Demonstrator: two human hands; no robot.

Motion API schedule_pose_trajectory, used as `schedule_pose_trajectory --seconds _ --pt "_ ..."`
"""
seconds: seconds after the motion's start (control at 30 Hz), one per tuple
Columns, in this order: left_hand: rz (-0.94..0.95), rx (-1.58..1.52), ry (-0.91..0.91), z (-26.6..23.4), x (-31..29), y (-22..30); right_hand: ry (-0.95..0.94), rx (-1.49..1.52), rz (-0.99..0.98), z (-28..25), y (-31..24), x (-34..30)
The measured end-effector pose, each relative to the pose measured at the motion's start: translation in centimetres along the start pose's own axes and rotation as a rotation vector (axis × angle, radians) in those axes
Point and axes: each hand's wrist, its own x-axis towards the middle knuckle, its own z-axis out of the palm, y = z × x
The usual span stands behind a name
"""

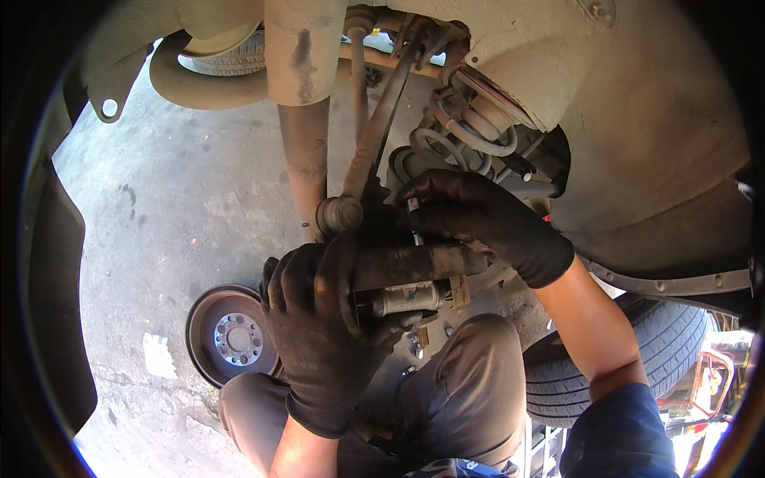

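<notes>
My left hand (323,319), in a dark work glove, is closed round the left end of a dark metal suspension arm (422,267), its fingers over the top and its thumb below. Just under the arm lies a light metal cylinder (405,299), like a bushing sleeve, beside that thumb. My right hand (486,219), gloved too, is closed just above the arm. A thin silver shaft (414,215) shows at its fingertips and points down to the arm; I cannot tell if it is a bolt or a tool. A rod with a round bushing end (340,215) hangs next to both hands.
Overhead are a shock absorber (303,60), a coil spring (470,131) and the wheel-well liner (661,143). A brake drum (235,334) lies on the concrete floor at left. A tyre (621,362) stands at right. My bent knees are below my hands.
</notes>
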Motion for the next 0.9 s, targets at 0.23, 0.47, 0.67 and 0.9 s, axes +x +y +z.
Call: schedule_pose_trajectory --seconds 0.23,0.47,0.67,0.9 --pt "0.032 0.016 0.017 0.1 0.0 -0.5 0.047 0.091 0.110 -0.2 0.8 0.6" --pt "0.052 -0.005 0.015 0.2 -0.1 -0.9 0.002 0.006 -0.003 -0.3 1.1 1.1" --pt "0.040 -0.026 0.011 0.1 -0.1 -0.7 0.024 -0.040 -0.002 0.3 1.1 0.4" --pt "0.037 -0.056 0.017 0.2 0.0 -0.6 0.146 0.509 -0.120 -1.2 2.5 0.4"
